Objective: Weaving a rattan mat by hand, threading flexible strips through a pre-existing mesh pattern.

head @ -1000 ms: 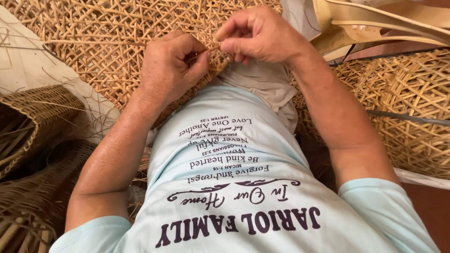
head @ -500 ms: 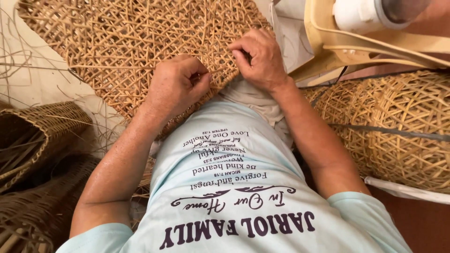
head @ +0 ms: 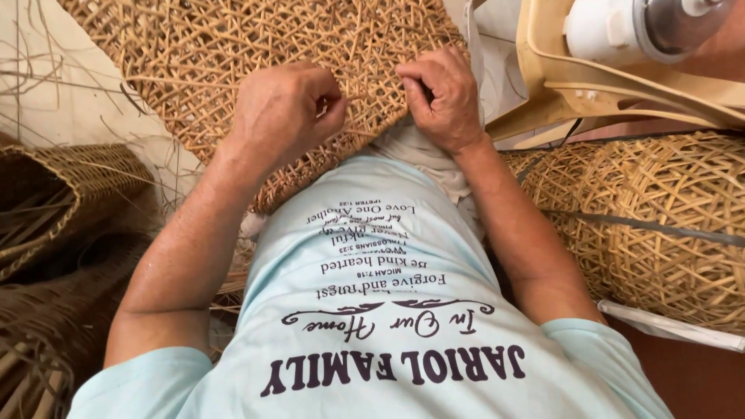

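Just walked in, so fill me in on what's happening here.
A person in a pale blue shirt is working on an open-weave rattan panel resting against their lap. The left hand and right hand both pinch strands at its near edge, close together. Finished woven baskets lie to the right, darker ones to the left, and a cream plastic fan base stands beyond.

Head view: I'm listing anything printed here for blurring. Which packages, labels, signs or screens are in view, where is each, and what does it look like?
No packages, signs or screens in view.
Printed shirt: on the person's chest, bottom centre; pale blue cloth with dark lettering in several lines and a scroll flourish, upside down to the camera, just below the left hand and right hand on the woven cane panel.
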